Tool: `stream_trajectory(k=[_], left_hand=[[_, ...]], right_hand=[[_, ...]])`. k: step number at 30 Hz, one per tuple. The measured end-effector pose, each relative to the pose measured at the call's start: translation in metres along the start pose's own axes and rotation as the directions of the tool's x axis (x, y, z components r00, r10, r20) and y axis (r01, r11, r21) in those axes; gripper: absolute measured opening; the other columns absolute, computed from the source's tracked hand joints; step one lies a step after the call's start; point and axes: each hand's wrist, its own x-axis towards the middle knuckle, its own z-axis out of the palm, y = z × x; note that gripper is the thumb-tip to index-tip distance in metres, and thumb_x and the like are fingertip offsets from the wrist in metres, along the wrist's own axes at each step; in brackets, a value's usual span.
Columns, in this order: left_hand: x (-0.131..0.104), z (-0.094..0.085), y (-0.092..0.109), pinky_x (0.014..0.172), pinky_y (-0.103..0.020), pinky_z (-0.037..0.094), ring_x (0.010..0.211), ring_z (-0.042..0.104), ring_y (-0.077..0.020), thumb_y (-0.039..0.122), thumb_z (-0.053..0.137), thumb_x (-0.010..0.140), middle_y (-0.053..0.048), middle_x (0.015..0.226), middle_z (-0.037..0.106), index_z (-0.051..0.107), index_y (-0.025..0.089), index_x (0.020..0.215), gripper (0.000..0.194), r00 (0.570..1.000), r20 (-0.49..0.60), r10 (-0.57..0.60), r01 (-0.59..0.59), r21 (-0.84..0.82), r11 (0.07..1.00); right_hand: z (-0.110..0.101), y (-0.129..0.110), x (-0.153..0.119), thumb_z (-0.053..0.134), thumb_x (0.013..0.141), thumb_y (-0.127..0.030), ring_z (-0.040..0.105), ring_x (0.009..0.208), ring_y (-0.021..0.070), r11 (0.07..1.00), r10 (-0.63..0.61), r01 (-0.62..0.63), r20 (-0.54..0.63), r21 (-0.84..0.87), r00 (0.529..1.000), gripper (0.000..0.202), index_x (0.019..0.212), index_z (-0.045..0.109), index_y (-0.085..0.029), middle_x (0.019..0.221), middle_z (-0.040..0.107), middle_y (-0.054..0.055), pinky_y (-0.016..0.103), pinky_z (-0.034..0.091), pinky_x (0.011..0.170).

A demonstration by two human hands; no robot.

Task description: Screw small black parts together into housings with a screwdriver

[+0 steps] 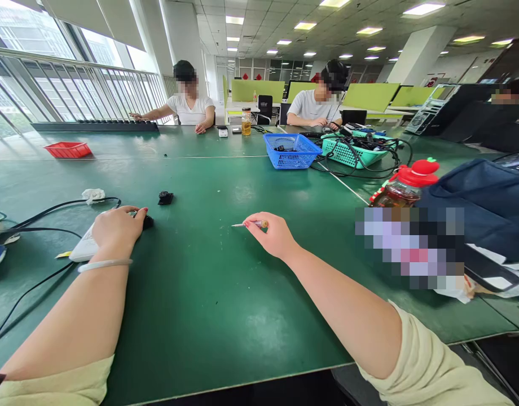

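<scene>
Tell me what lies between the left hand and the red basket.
In the head view, a crumpled white wad and a stretch of black cable lie between the left hand and the red basket.

1. Slim tool in my right hand: silvery shaft, amber handle end.
2. Small piece at my left hand: black.
3. My nails: red.
4. My bangle: milky white.
5. My sleeves: pale yellow.
6. My table: deep green, crossed by thin pale lines.
7. Baskets ahead of me: one blue, patterned with holes; another mint green.
8. Tray: red.
9. Bag: navy.
10. Partitions: lime green.
</scene>
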Motion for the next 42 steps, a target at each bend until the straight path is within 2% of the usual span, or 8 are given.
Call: stream_trajectory(k=[11, 19, 22, 26, 29, 34, 38, 42], left_hand=[[0.001, 0.007, 0.001, 0.083, -0.047, 0.052, 0.111, 0.061, -0.0385, 0.058, 0.041, 0.094, -0.019, 0.119, 0.067, 0.071, 0.021, 0.123, 0.056, 0.997, -0.022, 0.075, -0.073, 0.067, 0.995], [-0.009, 0.008, 0.010, 0.087, -0.053, 0.050, 0.118, 0.057, -0.0409, 0.055, 0.018, 0.099, -0.025, 0.127, 0.057, 0.063, 0.021, 0.128, 0.064, 0.987, 0.073, 0.141, -0.146, 0.054, 0.988], [-0.015, 0.012, 0.015, 0.093, -0.054, 0.046, 0.126, 0.051, -0.0423, 0.061, 0.019, 0.096, -0.027, 0.133, 0.053, 0.053, 0.020, 0.141, 0.069, 0.987, 0.046, 0.154, -0.157, 0.065, 0.986], [-0.021, 0.016, 0.017, 0.103, -0.057, 0.039, 0.135, 0.040, -0.0455, 0.062, 0.025, 0.095, -0.028, 0.150, 0.041, 0.026, 0.009, 0.157, 0.082, 0.978, 0.060, 0.197, -0.202, 0.079, 0.976], [-0.023, 0.016, 0.016, 0.106, -0.058, 0.036, 0.139, 0.035, -0.0457, 0.064, 0.025, 0.094, -0.025, 0.157, 0.035, 0.018, 0.010, 0.160, 0.085, 0.973, 0.079, 0.217, -0.223, 0.083, 0.971], [-0.023, 0.010, 0.015, 0.108, -0.057, 0.035, 0.141, 0.032, -0.0434, 0.057, 0.028, 0.096, -0.021, 0.157, 0.038, 0.022, 0.011, 0.159, 0.078, 0.963, 0.125, 0.238, -0.252, 0.112, 0.961], [-0.019, 0.005, 0.013, 0.106, -0.059, 0.037, 0.139, 0.036, -0.0416, 0.049, 0.027, 0.098, -0.020, 0.151, 0.046, 0.034, 0.013, 0.154, 0.068, 0.959, 0.135, 0.249, -0.263, 0.103, 0.959], [-0.012, 0.003, 0.007, 0.103, -0.059, 0.039, 0.137, 0.039, -0.0410, 0.037, 0.026, 0.098, -0.018, 0.152, 0.046, 0.036, 0.017, 0.154, 0.061, 0.956, 0.161, 0.244, -0.259, 0.075, 0.963]], right_hand=[[0.000, 0.000, 0.000, 0.057, 0.093, -0.035, 0.066, 0.083, 0.0177, 1.000, 0.003, -0.003, 0.006, -0.016, 1.000, 0.022, 0.088, 0.074, -0.023, 0.091, 0.075, 0.004, 0.029, 0.050, 0.073], [-0.001, -0.003, 0.000, 0.057, 0.093, -0.035, 0.066, 0.082, 0.0178, 1.000, 0.007, -0.007, 0.007, -0.006, 1.000, 0.021, 0.088, 0.074, -0.024, 0.090, 0.075, 0.003, 0.030, 0.049, 0.072], [-0.002, -0.004, 0.000, 0.057, 0.093, -0.034, 0.066, 0.083, 0.0180, 1.000, 0.002, -0.002, 0.005, -0.011, 1.000, 0.021, 0.088, 0.074, -0.024, 0.090, 0.075, 0.003, 0.029, 0.049, 0.072], [-0.003, -0.005, 0.000, 0.057, 0.093, -0.034, 0.066, 0.082, 0.0177, 1.000, -0.007, 0.007, 0.003, -0.007, 1.000, 0.021, 0.089, 0.075, -0.024, 0.090, 0.075, 0.003, 0.029, 0.049, 0.071], [-0.003, -0.006, 0.000, 0.057, 0.093, -0.035, 0.065, 0.081, 0.0177, 1.000, 0.005, -0.005, 0.017, -0.003, 1.000, 0.021, 0.089, 0.075, -0.024, 0.090, 0.075, 0.003, 0.029, 0.048, 0.070], [-0.003, -0.007, 0.000, 0.057, 0.093, -0.033, 0.065, 0.081, 0.0173, 1.000, 0.011, -0.011, 0.021, -0.001, 1.000, 0.020, 0.089, 0.075, -0.024, 0.090, 0.075, 0.003, 0.029, 0.048, 0.071], [-0.003, -0.005, 0.000, 0.057, 0.093, -0.033, 0.065, 0.080, 0.0169, 1.000, 0.011, -0.011, 0.021, 0.001, 1.000, 0.020, 0.088, 0.075, -0.024, 0.090, 0.075, 0.003, 0.029, 0.048, 0.071], [-0.002, -0.003, 0.000, 0.057, 0.093, -0.033, 0.064, 0.080, 0.0169, 1.000, -0.001, 0.001, 0.020, -0.005, 1.000, 0.020, 0.087, 0.075, -0.024, 0.089, 0.074, 0.003, 0.029, 0.048, 0.071]])
